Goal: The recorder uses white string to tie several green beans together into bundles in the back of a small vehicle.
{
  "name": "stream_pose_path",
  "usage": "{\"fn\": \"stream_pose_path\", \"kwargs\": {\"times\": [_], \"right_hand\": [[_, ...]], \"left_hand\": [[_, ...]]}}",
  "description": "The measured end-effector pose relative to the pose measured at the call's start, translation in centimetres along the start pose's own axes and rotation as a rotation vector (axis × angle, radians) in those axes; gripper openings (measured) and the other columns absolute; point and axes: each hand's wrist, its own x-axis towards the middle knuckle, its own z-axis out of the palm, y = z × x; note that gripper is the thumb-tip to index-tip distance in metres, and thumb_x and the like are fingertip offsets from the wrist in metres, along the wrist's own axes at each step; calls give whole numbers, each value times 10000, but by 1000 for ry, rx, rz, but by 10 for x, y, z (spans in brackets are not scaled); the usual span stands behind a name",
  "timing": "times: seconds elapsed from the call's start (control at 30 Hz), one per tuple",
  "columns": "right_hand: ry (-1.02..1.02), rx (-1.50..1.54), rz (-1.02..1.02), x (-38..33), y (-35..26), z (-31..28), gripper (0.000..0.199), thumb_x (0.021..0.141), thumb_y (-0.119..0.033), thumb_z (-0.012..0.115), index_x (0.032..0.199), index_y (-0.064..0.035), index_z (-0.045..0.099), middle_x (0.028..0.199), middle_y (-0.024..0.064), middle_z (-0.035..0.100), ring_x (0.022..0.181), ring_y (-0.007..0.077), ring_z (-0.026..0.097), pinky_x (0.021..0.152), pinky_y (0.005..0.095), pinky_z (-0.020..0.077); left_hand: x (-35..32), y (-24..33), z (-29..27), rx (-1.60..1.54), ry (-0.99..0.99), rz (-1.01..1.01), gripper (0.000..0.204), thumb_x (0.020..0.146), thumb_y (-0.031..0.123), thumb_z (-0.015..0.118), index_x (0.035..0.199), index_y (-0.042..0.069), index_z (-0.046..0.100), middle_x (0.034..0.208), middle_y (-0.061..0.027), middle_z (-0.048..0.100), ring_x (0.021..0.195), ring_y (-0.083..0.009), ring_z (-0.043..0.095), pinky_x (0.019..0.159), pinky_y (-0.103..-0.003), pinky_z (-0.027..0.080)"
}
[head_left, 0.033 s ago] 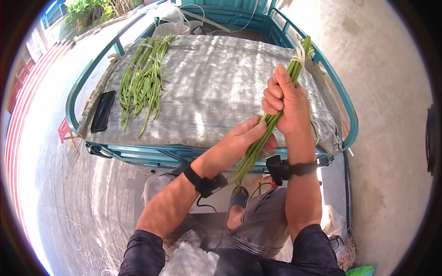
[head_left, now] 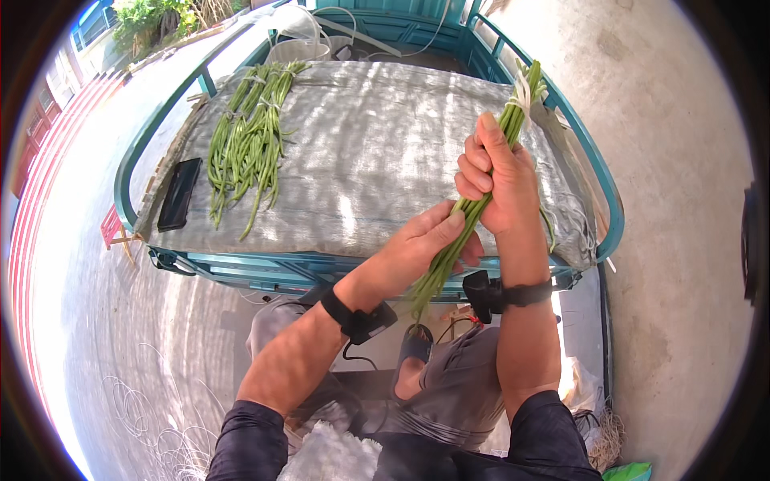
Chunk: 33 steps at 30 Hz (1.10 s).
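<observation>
A slender bundle of long, green, string-like bean pods (head_left: 475, 211) runs obliquely from the upper right of the frame to the lower centre, its lower tips hanging past the near edge of the covered surface. A pale, ribbon-like tie (head_left: 524, 94) encircles it near its upper end. The right hand (head_left: 504, 178), right of centre, is closed around the bundle below the tie, fingers curled and thumb pointing upward. The left hand (head_left: 423, 243), at centre and lower down, holds the same bundle with its thumb across the front and fingertips showing beyond the far side; how firmly it presses cannot be told. Each wrist bears a black strap with a boxy device (head_left: 369, 322).

Behind the hands, a grey, woven sheet (head_left: 361, 160) covers a platform framed by teal, tubular metal rails (head_left: 126, 180). At the upper left of the sheet lie tied bunches of green bean pods (head_left: 249, 152), side by side, and left of them a black, rectangular phone (head_left: 180, 194). Thin, whitish strands (head_left: 573, 220) lie at the sheet's right margin. A white, round bucket (head_left: 297, 51) stands at the upper centre-left.
</observation>
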Motion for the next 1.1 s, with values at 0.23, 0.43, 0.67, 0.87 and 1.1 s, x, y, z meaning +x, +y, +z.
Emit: {"fn": "stream_pose_path", "kwargs": {"times": [0.23,0.43,0.67,0.87,1.1], "right_hand": [[76,-124,-47,-2,6,12,399,1008,-365,735,766,-149,501,631,-57,415,475,59,367,432,260,279],[35,-14,-47,-2,3,2,395,1016,-369,724,773,-158,495,639,-61,414,473,53,366,428,257,282],[41,3,-72,0,6,6,384,1028,-362,707,787,-156,491,638,-59,410,470,49,353,425,254,282],[40,-14,-88,0,7,9,399,1031,-371,700,775,-153,486,637,-59,403,470,50,351,426,251,281],[22,-51,-93,-1,9,11,438,1031,-394,695,737,-155,475,639,-56,412,469,47,352,428,246,283]], "left_hand": [[2,-1,7,432,174,149,295,1124,283,436,1201,11,519,928,-65,629,860,-157,627,790,-316,517],[3,0,10,382,139,140,280,1125,292,505,1115,13,492,816,-48,590,726,-140,596,686,-315,501],[3,-8,15,641,287,183,312,1121,297,502,1090,-11,461,789,-173,600,705,-320,605,682,-445,484],[4,-8,8,586,256,150,318,1119,295,502,1040,-11,465,814,-185,607,702,-318,594,677,-441,483],[1,-1,6,466,202,56,330,1119,316,509,1008,5,517,827,-73,622,709,-146,586,656,-332,501]]}}
